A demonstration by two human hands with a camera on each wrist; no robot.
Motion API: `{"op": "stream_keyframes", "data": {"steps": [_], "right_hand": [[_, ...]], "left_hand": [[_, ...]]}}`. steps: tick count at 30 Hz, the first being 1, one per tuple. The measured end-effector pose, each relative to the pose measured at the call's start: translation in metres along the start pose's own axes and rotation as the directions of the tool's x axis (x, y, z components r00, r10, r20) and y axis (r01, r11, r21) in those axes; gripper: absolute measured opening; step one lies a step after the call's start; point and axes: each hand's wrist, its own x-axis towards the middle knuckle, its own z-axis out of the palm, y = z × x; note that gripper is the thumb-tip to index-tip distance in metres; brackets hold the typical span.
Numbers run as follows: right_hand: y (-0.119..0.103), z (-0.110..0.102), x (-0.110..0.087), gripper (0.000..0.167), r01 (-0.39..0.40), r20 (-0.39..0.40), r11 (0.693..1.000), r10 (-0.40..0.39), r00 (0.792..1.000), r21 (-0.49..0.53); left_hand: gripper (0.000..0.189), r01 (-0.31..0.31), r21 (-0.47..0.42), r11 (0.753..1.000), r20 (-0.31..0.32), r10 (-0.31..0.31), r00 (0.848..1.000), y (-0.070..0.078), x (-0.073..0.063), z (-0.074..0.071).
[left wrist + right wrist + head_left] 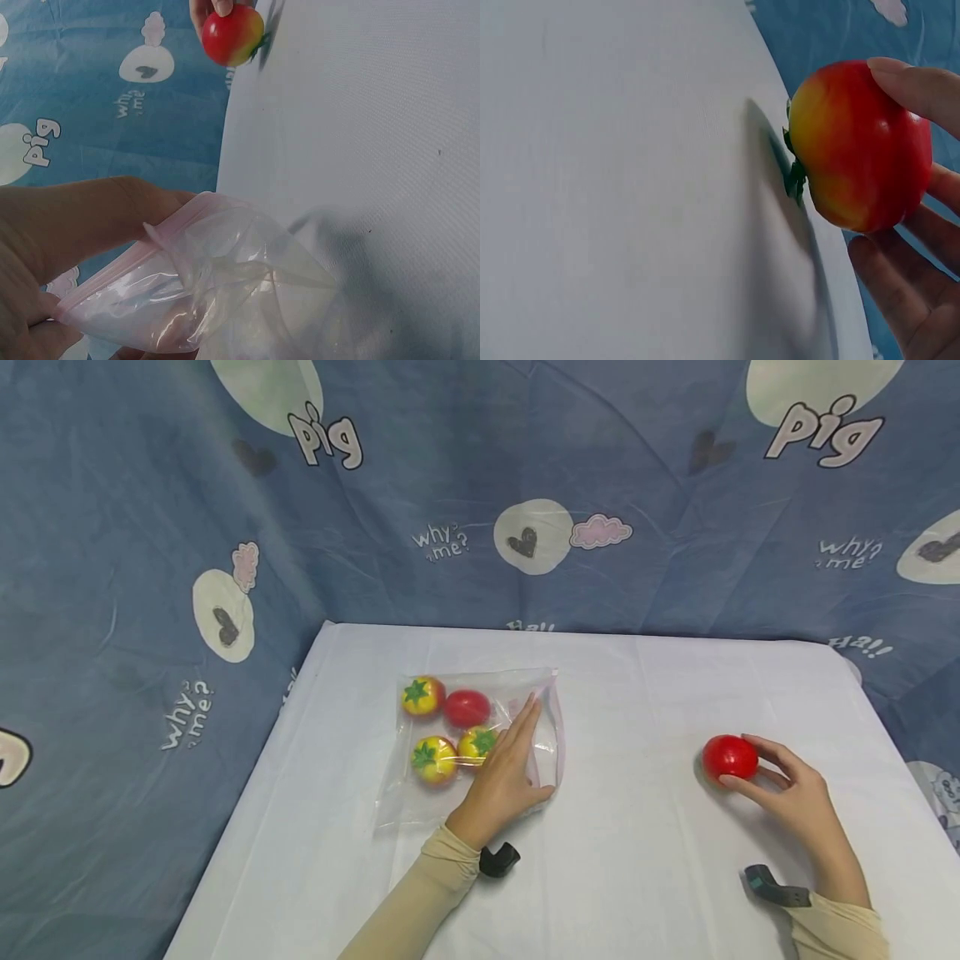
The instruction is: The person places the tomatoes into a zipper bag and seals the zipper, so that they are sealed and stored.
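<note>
My right hand pinches a red toy tomato between thumb and fingers, a little above the table at the right. In the right wrist view, the tomato turns yellow toward its green leafy end, which faces the table. At centre-left lies a clear zip bag with a pink-edged mouth. My left hand is at that mouth, fingers extended and thumb spread. The left wrist view has the bag's pink rim stretched between thumb and forefinger. Inside the bag are several toy tomatoes, one partly behind the left hand.
A white cloth covers the table. Behind it and at the left hangs a blue printed curtain. A dark wrist-worn device sits at the left wrist, and another device at the right.
</note>
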Motion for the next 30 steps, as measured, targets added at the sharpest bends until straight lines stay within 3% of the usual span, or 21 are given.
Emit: {"op": "stream_keyframes", "data": {"steps": [14, 30], "right_hand": [[-0.029, 0.045, 0.016, 0.069, 0.138, 0.126, 0.981, -0.155, 0.980, 0.136], [-0.067, 0.088, 0.039, 0.072, 0.142, 0.258, 0.969, -0.193, 0.947, 0.204]], "left_hand": [[0.128, 0.000, 0.005, 1.000, 0.002, 0.000, 1.000, 0.000, -0.001, -0.001], [0.127, -0.010, 0.014, 1.000, -0.001, 0.010, 1.000, 0.002, -0.001, -0.001]]}}
